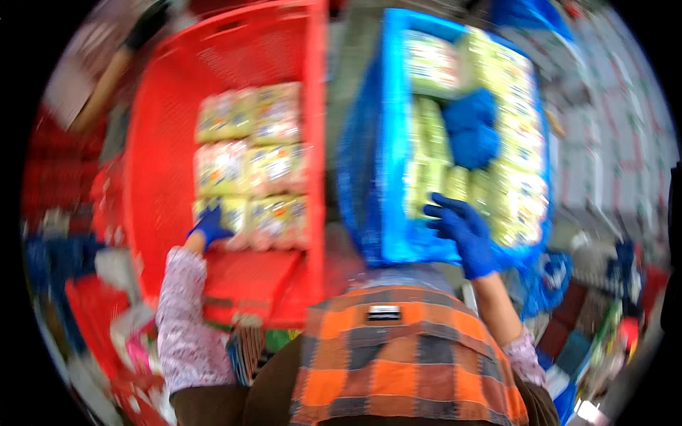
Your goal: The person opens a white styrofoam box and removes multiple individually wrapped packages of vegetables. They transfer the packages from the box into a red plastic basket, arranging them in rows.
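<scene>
My left hand (209, 228), in a blue glove, lies at the near left pack in a red plastic crate (154, 160). Blur hides whether its fingers grip that pack. Several yellow-and-pink plastic-wrapped packs (277, 168) sit side by side along the crate's right part. Over the near end of a crate lined with blue plastic film (397, 160) hovers my right hand (463, 234), also blue-gloved, fingers apart and holding nothing. Similar yellow packs (517, 138) line that crate's sides. Among them shows a dark blue patch (471, 130), too blurred to identify.
A co-worker's arm (106, 85) with a dark glove reaches in at upper left. White wrapped goods with printed marks (607, 128) stand along the right. Blue film (359, 165) bulges between the crates. Mixed red and blue items (96, 303) crowd the lower left.
</scene>
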`<state>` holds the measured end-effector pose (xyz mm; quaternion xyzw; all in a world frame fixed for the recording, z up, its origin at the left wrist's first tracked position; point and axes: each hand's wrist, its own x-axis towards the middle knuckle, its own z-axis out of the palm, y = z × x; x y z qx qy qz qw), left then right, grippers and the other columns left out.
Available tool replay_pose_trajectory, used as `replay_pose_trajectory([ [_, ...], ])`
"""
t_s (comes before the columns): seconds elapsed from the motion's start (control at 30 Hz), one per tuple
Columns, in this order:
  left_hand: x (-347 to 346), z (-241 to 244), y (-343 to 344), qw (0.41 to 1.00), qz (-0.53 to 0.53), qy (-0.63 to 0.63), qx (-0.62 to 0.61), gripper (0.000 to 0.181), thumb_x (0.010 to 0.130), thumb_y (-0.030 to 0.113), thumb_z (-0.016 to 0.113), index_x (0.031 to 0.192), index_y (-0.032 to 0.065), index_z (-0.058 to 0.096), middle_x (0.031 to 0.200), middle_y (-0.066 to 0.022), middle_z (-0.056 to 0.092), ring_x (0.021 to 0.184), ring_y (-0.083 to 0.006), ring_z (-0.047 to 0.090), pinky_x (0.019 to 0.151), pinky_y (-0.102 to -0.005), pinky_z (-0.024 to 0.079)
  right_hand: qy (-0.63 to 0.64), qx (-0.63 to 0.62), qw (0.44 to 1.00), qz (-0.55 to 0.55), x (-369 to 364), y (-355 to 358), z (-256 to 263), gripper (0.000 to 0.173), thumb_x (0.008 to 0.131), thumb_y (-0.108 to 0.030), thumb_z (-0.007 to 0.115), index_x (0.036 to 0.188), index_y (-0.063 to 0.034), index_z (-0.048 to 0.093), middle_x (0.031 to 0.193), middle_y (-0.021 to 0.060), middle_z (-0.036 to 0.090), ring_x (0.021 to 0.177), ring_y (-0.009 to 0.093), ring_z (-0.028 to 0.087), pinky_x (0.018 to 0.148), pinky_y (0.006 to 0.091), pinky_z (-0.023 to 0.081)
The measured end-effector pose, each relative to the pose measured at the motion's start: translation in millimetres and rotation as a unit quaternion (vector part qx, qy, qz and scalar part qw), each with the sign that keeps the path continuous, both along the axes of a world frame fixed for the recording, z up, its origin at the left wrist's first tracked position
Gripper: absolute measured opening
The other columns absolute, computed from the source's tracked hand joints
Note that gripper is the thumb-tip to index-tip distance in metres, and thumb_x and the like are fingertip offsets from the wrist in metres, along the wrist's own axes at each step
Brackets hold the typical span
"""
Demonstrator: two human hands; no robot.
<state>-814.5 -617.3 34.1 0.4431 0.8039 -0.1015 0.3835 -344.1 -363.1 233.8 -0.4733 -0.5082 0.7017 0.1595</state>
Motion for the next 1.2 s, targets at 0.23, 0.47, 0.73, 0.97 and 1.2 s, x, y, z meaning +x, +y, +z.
replay_pose_trajectory([
  [0.23, -33, -44, -16, 0.978, 0.161, -0.132, 0.007, 0.093, 0.068, 0.045, 0.073, 0.135, -0.0074, 0.034, 0.136, -0.0300, 0.037, 0.126, -0.0341, 0.040, 0.103, -0.0363, 0.034, -0.382, 0.561, 0.734, -0.021, 71, 15, -36, 0.087, 0.070, -0.026, 0.075, 0.141, -0.0070, 0.029, 0.136, 0.0254, 0.036, 0.123, 0.042, 0.038, 0.098, 0.0464, 0.035],
  [0.47, 87, 133, 125, 0.792, 0.291, -0.210, 0.494, 0.021, 0.092, 0.009, 0.052, 0.108, -0.0016, 0.060, 0.100, -0.0083, 0.064, 0.092, -0.0126, 0.059, 0.082, -0.0256, 0.047, -0.662, 0.411, 0.625, 0.047, 71, 56, -39, 0.118, 0.057, -0.036, 0.083, 0.146, -0.0289, 0.006, 0.150, 0.0176, 0.012, 0.132, 0.050, 0.019, 0.092, 0.0716, 0.027],
  [0.73, 233, 229, 168, 0.792, 0.093, -0.300, 0.523, 0.020, 0.090, 0.006, 0.056, 0.109, 0.0008, 0.061, 0.098, -0.0060, 0.063, 0.086, -0.0101, 0.058, 0.077, -0.0228, 0.046, -0.405, 0.477, 0.780, -0.008, 143, 86, 16, 0.105, 0.057, -0.017, 0.079, 0.143, -0.0046, 0.019, 0.137, 0.0237, 0.036, 0.125, 0.037, 0.040, 0.100, 0.0398, 0.038],
  [0.97, 284, 217, 183, 0.793, 0.104, -0.384, 0.462, 0.018, 0.092, 0.009, 0.055, 0.107, -0.0001, 0.060, 0.100, -0.0086, 0.064, 0.089, -0.0122, 0.059, 0.080, -0.0250, 0.048, -0.404, 0.461, 0.790, -0.013, 166, 80, 2, 0.103, 0.064, -0.031, 0.076, 0.144, -0.0067, 0.018, 0.140, 0.0274, 0.030, 0.129, 0.041, 0.032, 0.107, 0.0422, 0.028],
  [1.2, 324, 230, 190, 0.813, -0.028, -0.328, 0.480, 0.019, 0.088, 0.006, 0.060, 0.106, 0.0014, 0.062, 0.095, -0.0071, 0.065, 0.081, -0.0096, 0.060, 0.073, -0.0224, 0.048, -0.586, 0.400, 0.696, 0.112, 86, 79, 16, 0.122, 0.057, -0.038, 0.083, 0.145, -0.0316, -0.001, 0.151, 0.0183, -0.001, 0.129, 0.057, 0.016, 0.089, 0.0718, 0.031],
])
